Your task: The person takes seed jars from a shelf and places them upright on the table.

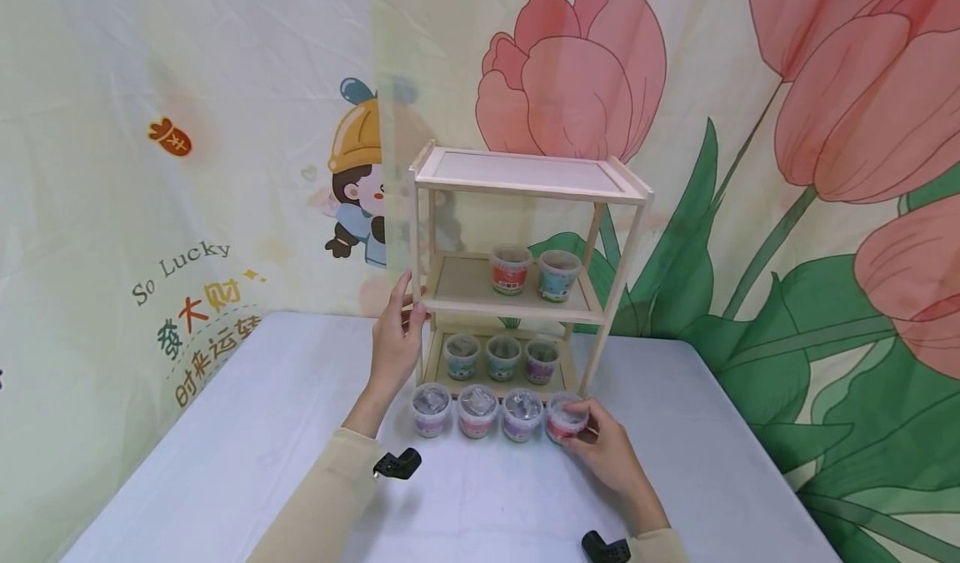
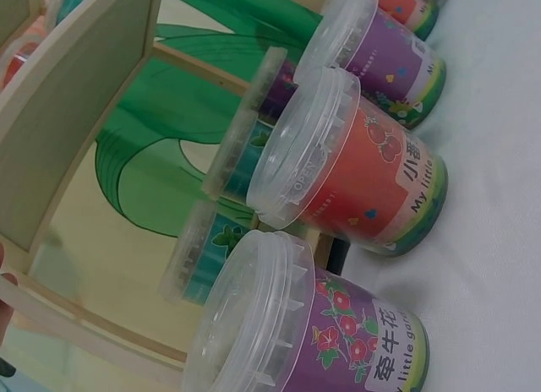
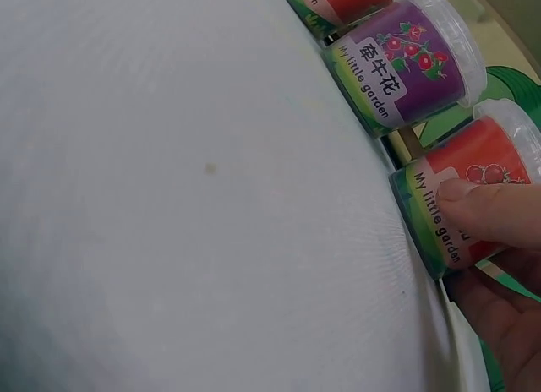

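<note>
The left hand (image 1: 396,330) is up at the centre-left of the head view, fingers and thumb wrapped round the front-left post of the wooden shelf rack (image 1: 525,186), level with the middle shelf. That looks like a steadying hold, keeping the light frame from shifting on the white table (image 1: 247,430).

Lower, just right of centre, the right hand (image 1: 603,446) closes on the red-labelled tub (image 1: 564,417), the right-most of four lidded tubs lined up on the table in front of the rack. In the right wrist view the thumb (image 3: 486,208) presses flat against the label while the rest of the hand curls in underneath, so this is a side grip, the tub standing on the table.

Its neighbour, the purple-labelled tub (image 1: 521,414), stands just beside it, close enough that the fingers have little room on that side. Three more tubs (image 1: 502,357) sit on the bottom shelf behind the row, and two (image 1: 534,271) on the middle shelf toward its right end. The top shelf shows nothing on it.
</note>
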`<state>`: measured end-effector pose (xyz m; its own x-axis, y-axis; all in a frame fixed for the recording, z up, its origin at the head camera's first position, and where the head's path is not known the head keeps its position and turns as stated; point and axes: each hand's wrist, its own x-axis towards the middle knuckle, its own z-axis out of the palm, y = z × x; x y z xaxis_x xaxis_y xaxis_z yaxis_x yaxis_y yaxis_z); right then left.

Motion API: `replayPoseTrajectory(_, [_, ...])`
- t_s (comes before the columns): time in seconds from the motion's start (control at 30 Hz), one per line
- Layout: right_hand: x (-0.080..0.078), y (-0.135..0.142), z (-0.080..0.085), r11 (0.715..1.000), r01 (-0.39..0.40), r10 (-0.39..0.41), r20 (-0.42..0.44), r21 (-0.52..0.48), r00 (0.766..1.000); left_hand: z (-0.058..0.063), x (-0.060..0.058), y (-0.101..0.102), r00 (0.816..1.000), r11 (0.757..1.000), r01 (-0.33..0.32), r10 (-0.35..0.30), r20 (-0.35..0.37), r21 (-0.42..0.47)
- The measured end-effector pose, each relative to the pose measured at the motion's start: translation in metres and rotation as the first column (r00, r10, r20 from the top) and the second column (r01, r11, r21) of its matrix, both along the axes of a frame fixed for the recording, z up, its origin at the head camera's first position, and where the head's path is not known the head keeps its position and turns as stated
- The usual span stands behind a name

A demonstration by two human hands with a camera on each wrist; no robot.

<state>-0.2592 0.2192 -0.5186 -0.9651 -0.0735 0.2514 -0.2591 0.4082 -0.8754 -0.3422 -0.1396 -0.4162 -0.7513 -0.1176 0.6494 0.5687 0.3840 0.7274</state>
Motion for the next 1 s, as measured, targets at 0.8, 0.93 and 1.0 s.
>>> replayPoseTrajectory(0.8, [0.012,-0.002,0.087,0.936,-0.049,0.119,-0.183,0.348,0.976,0.001,0.000,-0.002,1.000,1.000,0.003,-0.003,0.003,0.004])
replayPoseTrajectory(0.93, [0.010,-0.011,0.109,0.934,-0.035,0.127,-0.237,0.356,0.963,0.000,0.000,-0.002,1.000,1.000,0.015,-0.015,0.013,0.011])
replayPoseTrajectory(1.0, [0.009,-0.015,0.119,0.938,-0.034,0.131,-0.260,0.345,0.957,-0.001,0.000,-0.001,1.000,1.000,0.021,-0.021,0.019,0.016])
